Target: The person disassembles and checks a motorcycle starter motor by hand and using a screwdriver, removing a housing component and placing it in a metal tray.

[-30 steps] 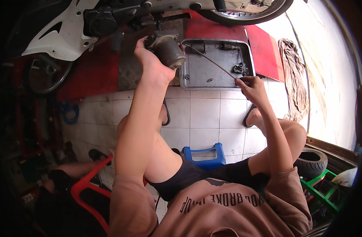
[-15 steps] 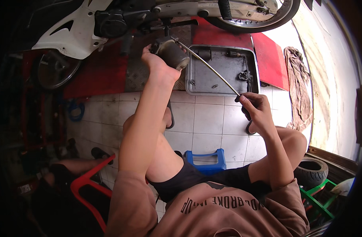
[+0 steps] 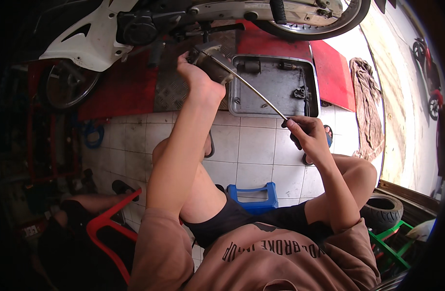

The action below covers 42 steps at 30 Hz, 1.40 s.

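My left hand [image 3: 195, 75] is raised in front of the motorbike, fingers wrapped round a dark, greasy metal part [image 3: 221, 72] with a rounded body and a flatter face. Some of those fingers are hidden behind it. My right hand [image 3: 310, 133] grips the dark handle of a long, thin screwdriver [image 3: 259, 93]. Its shiny shaft slants up and left to the part, where the tip appears to meet its face. Below the shaft lies a metal tray [image 3: 231, 103], holding a dark cylinder [image 3: 252, 67] and several small dark parts.
A white motorbike [image 3: 86, 41] stands across the far side over red boards [image 3: 331, 72]. A brown rag [image 3: 368, 111] lies at the right, with a tyre [image 3: 382, 209] and green rack nearer. Between my legs is a blue stool [image 3: 255, 206]. Another person's leg shows beside a red chair [image 3: 98, 223].
My left hand has turned the metal part, bringing its flatter face into sight. My right hand and the screwdriver have shifted slightly left. A red two-wheeler has appeared outside at the right.
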Each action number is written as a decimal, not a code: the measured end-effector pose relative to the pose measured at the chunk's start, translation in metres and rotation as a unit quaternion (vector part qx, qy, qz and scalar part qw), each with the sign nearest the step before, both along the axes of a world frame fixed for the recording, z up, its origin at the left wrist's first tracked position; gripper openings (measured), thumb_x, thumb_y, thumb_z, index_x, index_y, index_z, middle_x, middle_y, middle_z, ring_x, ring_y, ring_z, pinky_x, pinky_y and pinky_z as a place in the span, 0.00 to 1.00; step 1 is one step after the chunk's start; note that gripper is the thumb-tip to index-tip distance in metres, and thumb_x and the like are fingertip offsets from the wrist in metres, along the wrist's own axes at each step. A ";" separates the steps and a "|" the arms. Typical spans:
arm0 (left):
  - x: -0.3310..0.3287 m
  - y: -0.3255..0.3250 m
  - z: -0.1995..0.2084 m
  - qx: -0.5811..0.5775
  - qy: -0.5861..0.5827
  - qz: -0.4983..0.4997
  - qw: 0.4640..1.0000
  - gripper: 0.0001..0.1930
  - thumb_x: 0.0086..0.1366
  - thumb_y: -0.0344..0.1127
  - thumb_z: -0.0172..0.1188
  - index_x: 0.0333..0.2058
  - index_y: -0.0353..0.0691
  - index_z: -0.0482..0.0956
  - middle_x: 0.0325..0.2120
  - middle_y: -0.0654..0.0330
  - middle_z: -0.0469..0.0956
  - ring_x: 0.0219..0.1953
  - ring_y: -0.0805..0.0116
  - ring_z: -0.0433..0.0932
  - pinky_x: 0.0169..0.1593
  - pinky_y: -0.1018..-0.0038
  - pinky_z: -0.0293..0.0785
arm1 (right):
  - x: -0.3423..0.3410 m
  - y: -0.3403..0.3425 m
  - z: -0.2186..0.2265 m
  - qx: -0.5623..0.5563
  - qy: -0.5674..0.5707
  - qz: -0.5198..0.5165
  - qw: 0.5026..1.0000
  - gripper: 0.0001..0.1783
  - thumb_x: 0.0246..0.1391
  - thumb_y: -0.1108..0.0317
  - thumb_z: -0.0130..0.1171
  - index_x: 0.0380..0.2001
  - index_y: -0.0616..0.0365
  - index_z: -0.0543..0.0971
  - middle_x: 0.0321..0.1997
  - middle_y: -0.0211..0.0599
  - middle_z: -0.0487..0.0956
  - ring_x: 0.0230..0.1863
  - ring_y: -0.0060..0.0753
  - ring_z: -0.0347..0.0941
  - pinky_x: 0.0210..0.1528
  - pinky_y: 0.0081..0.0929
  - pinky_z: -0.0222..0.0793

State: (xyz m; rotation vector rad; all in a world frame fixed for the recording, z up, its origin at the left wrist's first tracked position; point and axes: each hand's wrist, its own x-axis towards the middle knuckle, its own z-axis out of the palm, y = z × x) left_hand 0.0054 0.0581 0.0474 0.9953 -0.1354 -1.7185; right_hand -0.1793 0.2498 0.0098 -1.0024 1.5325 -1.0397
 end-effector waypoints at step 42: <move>-0.001 0.003 -0.004 -0.006 -0.033 0.016 0.999 0.20 0.60 0.57 0.45 0.34 0.49 0.78 0.37 0.68 0.78 0.41 0.71 0.72 0.49 0.71 0.65 | 0.003 -0.006 0.010 -0.111 0.152 -0.041 0.981 0.11 0.51 0.71 0.65 0.36 0.67 0.78 0.22 0.34 0.77 0.24 0.21 0.74 0.30 0.19 0.69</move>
